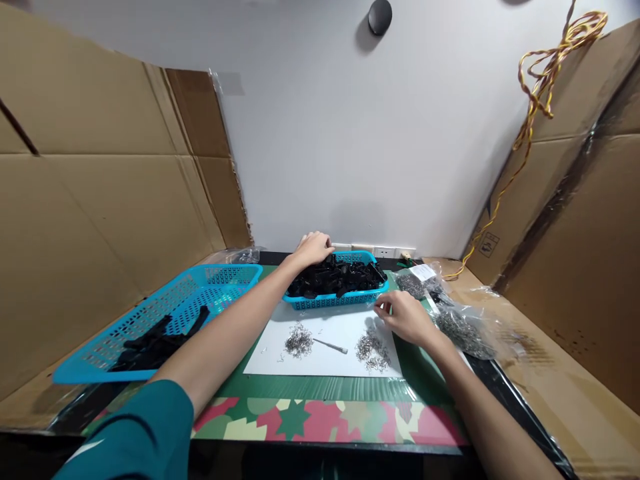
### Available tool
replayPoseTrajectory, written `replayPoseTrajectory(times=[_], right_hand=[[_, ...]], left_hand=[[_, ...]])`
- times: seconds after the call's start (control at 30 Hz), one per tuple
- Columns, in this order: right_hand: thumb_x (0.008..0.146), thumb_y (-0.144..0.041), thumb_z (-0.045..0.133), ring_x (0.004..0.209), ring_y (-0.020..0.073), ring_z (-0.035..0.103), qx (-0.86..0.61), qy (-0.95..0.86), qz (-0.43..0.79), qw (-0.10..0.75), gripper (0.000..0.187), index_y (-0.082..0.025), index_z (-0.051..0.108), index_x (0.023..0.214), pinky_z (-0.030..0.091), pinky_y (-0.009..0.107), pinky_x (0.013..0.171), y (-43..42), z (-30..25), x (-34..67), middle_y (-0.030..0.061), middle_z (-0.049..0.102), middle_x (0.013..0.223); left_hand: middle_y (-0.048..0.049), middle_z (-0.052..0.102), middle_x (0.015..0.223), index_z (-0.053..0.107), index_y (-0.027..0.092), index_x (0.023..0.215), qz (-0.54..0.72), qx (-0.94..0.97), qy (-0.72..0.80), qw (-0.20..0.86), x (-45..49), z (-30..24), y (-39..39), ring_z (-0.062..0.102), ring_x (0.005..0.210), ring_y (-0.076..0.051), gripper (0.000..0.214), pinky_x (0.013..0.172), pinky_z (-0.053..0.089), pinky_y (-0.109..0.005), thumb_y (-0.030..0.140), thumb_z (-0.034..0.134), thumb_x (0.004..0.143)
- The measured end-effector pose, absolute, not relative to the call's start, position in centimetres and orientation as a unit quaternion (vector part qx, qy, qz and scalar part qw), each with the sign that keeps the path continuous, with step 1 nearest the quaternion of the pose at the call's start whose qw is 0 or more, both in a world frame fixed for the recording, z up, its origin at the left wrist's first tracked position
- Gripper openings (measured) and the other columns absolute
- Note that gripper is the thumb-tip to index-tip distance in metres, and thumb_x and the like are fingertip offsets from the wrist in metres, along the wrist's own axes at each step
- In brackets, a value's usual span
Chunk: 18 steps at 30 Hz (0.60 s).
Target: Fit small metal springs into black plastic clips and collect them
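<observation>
A work table is standing in a corner-like booth: brown cardboard panels are rising on the left (100, 200) and right (590, 280), and a pale wall (350, 133) is closing the back. A round black fixture (380, 17) is showing high on the wall, sockets (384, 253) are lining its foot, and a bundled yellow cable (537, 100) is hanging down at the right.

A green mat (320, 389) is covering the table's middle, with a camouflage-patterned strip (330, 421) running along the near edge. A white sheet (325, 366) is lying on the mat, carrying 2 heaps of tiny metallic pieces, a left heap (299, 341) and a right heap (373, 351); a slim pointed tool (330, 345) is lying between them.

At the sheet's far edge, a small blue basket (340, 301) is holding many black parts (335, 277). The left hand (316, 248) is curling over its far left side; whether it is gripping anything, I cannot tell. The right hand (403, 313) is hovering by the near right corner, thumb and fingertips drawing close together; any small item between them is too tiny to tell.

A larger blue basket (150, 323) is resting at left with black pieces (155, 347) inside. Clear bags (463, 331) of small grey bits are lying at right.
</observation>
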State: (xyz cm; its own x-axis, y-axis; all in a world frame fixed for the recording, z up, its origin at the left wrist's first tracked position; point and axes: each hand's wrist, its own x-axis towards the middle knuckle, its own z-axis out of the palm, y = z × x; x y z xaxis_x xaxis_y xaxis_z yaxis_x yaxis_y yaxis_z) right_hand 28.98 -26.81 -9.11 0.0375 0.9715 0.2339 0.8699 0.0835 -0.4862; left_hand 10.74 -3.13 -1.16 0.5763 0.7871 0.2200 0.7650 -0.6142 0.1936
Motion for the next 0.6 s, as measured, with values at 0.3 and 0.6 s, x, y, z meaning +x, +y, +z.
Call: replayPoseTrajectory(times=[0.3,0.6], right_hand=[[0.081,-0.021,0.076,0.071,0.0171,0.066,-0.616,-0.717,0.215,0.244,0.007,-0.019,0.082,0.084,0.047,0.027,0.067,-26.2,-10.6,31.3,0.0035,0.075,0.081],[0.088,-0.021,0.064,0.072,0.0222,0.064,-0.616,-0.723,0.237,0.204,0.013,-0.018,0.072,0.078,0.045,0.033,0.068,-26.3,-11.6,31.6,0.0076,0.073,0.079]], left_hand=[[-0.0112,0.079,0.106,0.077,0.017,0.105,0.160,0.871,0.463,0.030,0.6,2.1,-4.0,0.072,0.101,-0.026,0.031,0.089,0.053,-0.033,0.037,0.054,0.100],[-0.0045,0.081,0.090,0.077,0.024,0.080,0.022,0.854,0.510,0.100,-15.6,1.1,-10.0,0.071,0.085,-0.025,0.032,0.076,0.051,-0.029,0.054,0.066,0.075]])
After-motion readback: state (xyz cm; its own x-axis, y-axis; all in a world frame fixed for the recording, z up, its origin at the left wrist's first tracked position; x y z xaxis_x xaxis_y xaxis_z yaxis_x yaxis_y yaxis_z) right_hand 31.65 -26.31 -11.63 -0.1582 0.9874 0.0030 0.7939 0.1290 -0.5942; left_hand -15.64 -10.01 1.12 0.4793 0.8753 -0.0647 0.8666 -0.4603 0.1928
